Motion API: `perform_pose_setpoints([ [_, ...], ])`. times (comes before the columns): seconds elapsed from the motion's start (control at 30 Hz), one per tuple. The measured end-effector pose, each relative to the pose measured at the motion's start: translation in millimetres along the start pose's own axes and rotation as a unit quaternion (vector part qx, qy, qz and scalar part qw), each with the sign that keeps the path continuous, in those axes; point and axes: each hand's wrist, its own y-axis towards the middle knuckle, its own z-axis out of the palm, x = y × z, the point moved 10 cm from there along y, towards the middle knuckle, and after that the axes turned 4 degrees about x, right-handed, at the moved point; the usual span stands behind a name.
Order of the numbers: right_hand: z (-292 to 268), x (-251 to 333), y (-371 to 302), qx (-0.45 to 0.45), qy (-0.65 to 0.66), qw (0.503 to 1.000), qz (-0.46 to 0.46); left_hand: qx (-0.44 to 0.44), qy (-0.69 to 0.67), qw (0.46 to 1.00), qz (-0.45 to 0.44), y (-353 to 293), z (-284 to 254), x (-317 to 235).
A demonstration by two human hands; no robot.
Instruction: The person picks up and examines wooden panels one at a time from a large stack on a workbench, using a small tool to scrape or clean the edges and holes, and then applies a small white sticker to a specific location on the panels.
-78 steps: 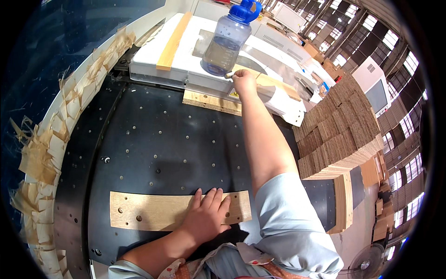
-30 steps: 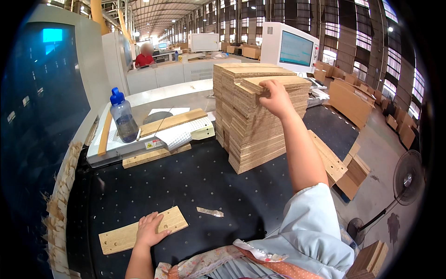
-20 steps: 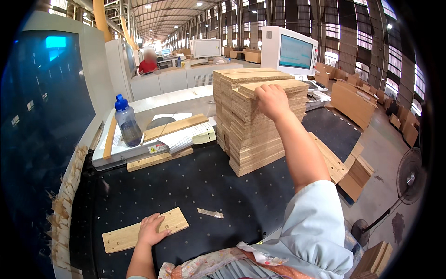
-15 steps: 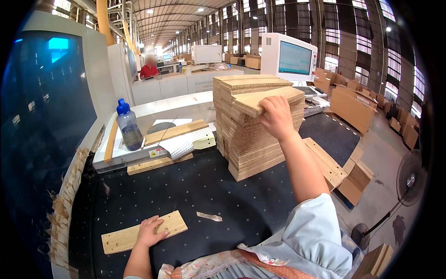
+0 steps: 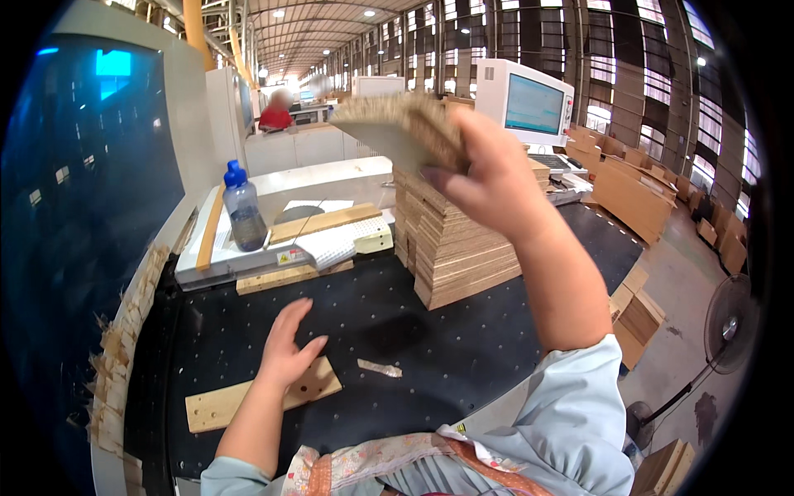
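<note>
A wooden board (image 5: 397,136), smeared by motion, is gripped by my right hand (image 5: 496,178) and held up in front of the tall stack of boards (image 5: 463,260). Its pale flat face is tilted toward me. My left hand (image 5: 291,345) is raised with thumb and fingers apart, holding nothing. Under that wrist, a drilled board (image 5: 219,407) with several holes lies flat on the black dotted table (image 5: 397,331). A small torn strip (image 5: 380,368) rests to the right of this board.
A blue-capped bottle (image 5: 244,211) stands on the white machine ledge (image 5: 198,269) beside loose boards and paper. Behind the stack is a monitor (image 5: 529,99). A fan (image 5: 729,326) and cardboard boxes (image 5: 633,194) are at the right. A person in red (image 5: 275,114) is farther back.
My right hand has lifted a board off the stack and swung it up and left. The left hand has risen from the drilled board and opened. The view has shifted slightly.
</note>
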Motion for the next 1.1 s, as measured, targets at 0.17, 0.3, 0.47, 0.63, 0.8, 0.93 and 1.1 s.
perform_pose_setpoints([
  [0.17, 53, 12, 4, 0.055, 0.437, 0.891, 0.107, -0.072, -0.137, 0.988, 0.022, 13, 15, -44],
  [0.3, 97, 22, -4, 0.004, 0.567, 0.811, 0.145, -0.083, -0.296, 0.95, 0.053, -12, 28, -56],
  [0.47, 162, 8, -31, -0.015, 0.683, 0.702, 0.2, -0.11, -0.286, 0.952, -0.012, -43, 13, -34],
  [0.63, 225, 27, -72, 0.031, 0.802, 0.551, 0.228, -0.112, -0.284, 0.951, -0.038, -65, 6, 0],
  [0.8, 288, 52, -124, 0.131, 0.899, 0.377, 0.182, -0.057, -0.375, 0.922, -0.073, -71, 21, 40],
  [0.93, 289, 61, -133, 0.125, 0.866, 0.43, 0.225, 0.034, -0.294, 0.949, -0.104, -79, 11, 36],
  [1.1, 290, 73, -142, 0.102, 0.818, 0.489, 0.285, -0.054, -0.048, 0.989, -0.129, -92, -13, -2],
])
